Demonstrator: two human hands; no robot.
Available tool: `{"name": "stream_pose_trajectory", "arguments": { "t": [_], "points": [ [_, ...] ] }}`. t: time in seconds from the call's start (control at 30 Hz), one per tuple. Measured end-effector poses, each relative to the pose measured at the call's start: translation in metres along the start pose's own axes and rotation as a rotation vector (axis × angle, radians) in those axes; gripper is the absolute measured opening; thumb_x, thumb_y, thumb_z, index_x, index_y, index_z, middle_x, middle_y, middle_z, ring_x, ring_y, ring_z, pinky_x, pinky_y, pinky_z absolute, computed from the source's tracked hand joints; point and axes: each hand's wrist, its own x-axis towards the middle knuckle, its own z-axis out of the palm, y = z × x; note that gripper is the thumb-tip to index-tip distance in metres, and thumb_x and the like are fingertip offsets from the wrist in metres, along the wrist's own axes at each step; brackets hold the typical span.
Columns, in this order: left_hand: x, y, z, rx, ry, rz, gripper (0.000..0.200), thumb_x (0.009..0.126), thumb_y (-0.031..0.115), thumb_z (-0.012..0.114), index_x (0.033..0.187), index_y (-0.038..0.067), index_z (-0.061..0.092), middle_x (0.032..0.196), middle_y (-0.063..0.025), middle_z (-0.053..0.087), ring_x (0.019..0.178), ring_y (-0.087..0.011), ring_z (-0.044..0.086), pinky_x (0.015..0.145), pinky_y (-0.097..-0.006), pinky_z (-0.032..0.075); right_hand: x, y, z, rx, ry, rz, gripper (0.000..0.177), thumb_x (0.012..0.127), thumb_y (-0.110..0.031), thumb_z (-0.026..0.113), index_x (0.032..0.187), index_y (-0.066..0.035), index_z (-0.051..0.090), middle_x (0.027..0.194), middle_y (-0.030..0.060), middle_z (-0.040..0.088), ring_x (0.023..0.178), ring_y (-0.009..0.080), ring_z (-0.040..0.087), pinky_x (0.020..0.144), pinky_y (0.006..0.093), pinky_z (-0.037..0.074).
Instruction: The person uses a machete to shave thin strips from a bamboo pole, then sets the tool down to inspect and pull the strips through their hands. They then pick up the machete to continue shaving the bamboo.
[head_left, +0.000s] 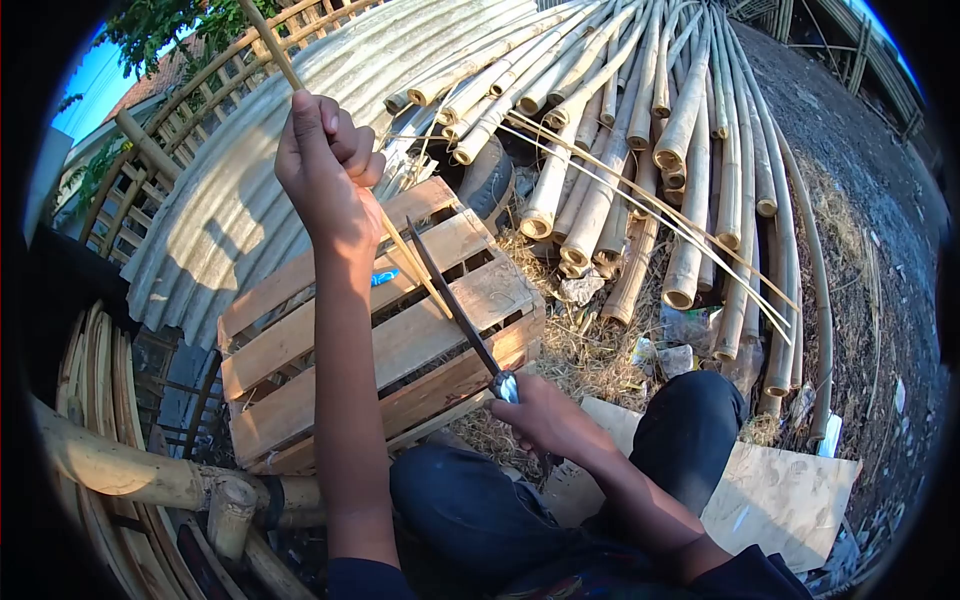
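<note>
Raised in front of me, my left hand [328, 165] is closed round a thin bamboo strip [272, 48]. The strip slants from the top edge down through the fist, and its lower end lies over the wooden crate [380, 345] beside the blade. Lower down, my right hand [555, 420] grips a machete [452, 293] by its handle. Its long dark blade points up and away to the left, above the slats, close to the strip's lower part. A small blue object [384, 277] shows among the slats.
Many bamboo poles [680, 200] fan out ahead on the right, with thin loose strips [660, 215] across them. Corrugated sheeting [230, 210] stands behind the crate. A thick bamboo rail [120, 460] and split bamboo lengths are at left. A flat board [790, 495] lies by my knee.
</note>
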Motion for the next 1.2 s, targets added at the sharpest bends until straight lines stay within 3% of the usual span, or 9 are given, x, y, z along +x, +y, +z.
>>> {"name": "stream_pose_trajectory", "arguments": {
  "t": [0.23, 0.33, 0.5, 0.77, 0.83, 0.87, 1.03, 1.1, 1.2],
  "points": [
    [0.012, 0.011, -0.008, -0.022, 0.028, -0.034, 0.036, 0.103, 0.038, 0.046, 0.079, 0.011, 0.041, 0.060, 0.0068, 0.022, 0.048, -0.0043, 0.017, 0.041, -0.0223, 0.014, 0.004, 0.016, -0.004, 0.016, 0.027, -0.062, 0.036, 0.090, -0.029, 0.058, 0.091, 0.007, 0.056, 0.065, 0.0142, 0.063, 0.054, 0.0221, 0.064, 0.053, 0.0367, 0.051],
    [0.010, 0.013, -0.006, -0.081, 0.027, -0.062, 0.035, 0.103, 0.037, 0.044, 0.080, 0.011, 0.042, 0.059, 0.0065, 0.022, 0.047, -0.0040, 0.018, 0.040, -0.0217, 0.015, 0.002, 0.003, -0.007, -0.222, 0.205, -0.125, 0.038, 0.088, -0.031, 0.061, 0.095, 0.006, 0.058, 0.070, 0.0217, 0.065, 0.067, 0.0349, 0.067, 0.066, 0.0447, 0.054],
    [-0.005, 0.001, 0.003, -0.186, -0.047, -0.233, 0.034, 0.104, 0.036, 0.042, 0.082, 0.011, 0.043, 0.058, 0.0067, 0.021, 0.047, -0.0034, 0.019, 0.040, -0.0212, 0.017, 0.035, 0.006, -0.011, -0.659, 0.515, -0.331, 0.037, 0.085, -0.031, 0.067, 0.096, 0.003, 0.058, 0.075, 0.0236, 0.065, 0.074, 0.0402, 0.066, 0.067, 0.0479, 0.054],
    [-0.033, -0.020, 0.026, -0.288, -0.132, -0.481, 0.036, 0.103, 0.040, 0.043, 0.083, 0.009, 0.045, 0.059, 0.0068, 0.020, 0.046, -0.0043, 0.018, 0.041, -0.0223, 0.016, 0.050, 0.006, -0.033, -0.819, 0.385, -0.428, 0.026, 0.091, -0.024, 0.056, 0.091, 0.003, 0.058, 0.074, 0.0235, 0.063, 0.074, 0.0410, 0.065, 0.065, 0.0497, 0.052],
    [-0.038, -0.026, 0.033, -0.311, -0.117, -0.500, 0.036, 0.102, 0.042, 0.046, 0.085, 0.009, 0.046, 0.059, 0.0080, 0.021, 0.046, -0.0036, 0.019, 0.043, -0.0218, 0.015, 0.028, -0.011, -0.050, -0.617, 0.350, -0.680, 0.029, 0.095, -0.024, 0.052, 0.093, 0.004, 0.059, 0.078, 0.0243, 0.064, 0.077, 0.0409, 0.064, 0.068, 0.0463, 0.051],
    [-0.041, -0.029, 0.039, -0.320, -0.097, -0.504, 0.036, 0.102, 0.041, 0.046, 0.085, 0.009, 0.047, 0.059, 0.0079, 0.021, 0.046, -0.0035, 0.019, 0.043, -0.0218, 0.015, 0.000, -0.042, -0.057, -0.385, 0.220, -0.477, 0.030, 0.098, -0.025, 0.052, 0.097, 0.004, 0.061, 0.081, 0.0221, 0.065, 0.077, 0.0357, 0.066, 0.071, 0.0416, 0.050],
    [-0.040, -0.048, 0.061, -0.320, -0.093, -0.550, 0.036, 0.103, 0.041, 0.043, 0.094, 0.008, 0.052, 0.059, 0.0055, 0.026, 0.048, -0.0047, 0.025, 0.046, -0.0220, 0.025, 0.019, -0.024, -0.084, -0.172, 0.053, -0.596, 0.018, 0.096, -0.013, 0.057, 0.102, 0.003, 0.060, 0.087, 0.0109, 0.068, 0.077, 0.0177, 0.068, 0.072, 0.0319, 0.053],
    [-0.040, -0.068, 0.062, -0.098, -0.146, -0.545, 0.037, 0.103, 0.041, 0.043, 0.129, 0.016, 0.044, 0.083, -0.0041, 0.053, 0.075, -0.0119, 0.054, 0.065, -0.0262, 0.044, 0.027, -0.025, -0.100, 0.015, 0.002, -0.527, 0.014, 0.096, -0.008, 0.055, 0.102, 0.004, 0.057, 0.087, 0.0094, 0.068, 0.076, 0.0164, 0.068, 0.069, 0.0300, 0.055],
    [-0.059, -0.075, 0.054, 0.086, -0.262, -0.679, 0.058, 0.098, 0.043, 0.052, 0.145, 0.021, 0.025, 0.125, -0.0152, 0.051, 0.106, -0.0214, 0.055, 0.083, -0.0376, 0.049, 0.030, -0.042, -0.137, 0.413, 0.122, -0.592, 0.017, 0.098, -0.016, 0.054, 0.098, 0.001, 0.053, 0.073, 0.0056, 0.059, 0.063, 0.0151, 0.062, 0.057, 0.0310, 0.052]
  ]
}}
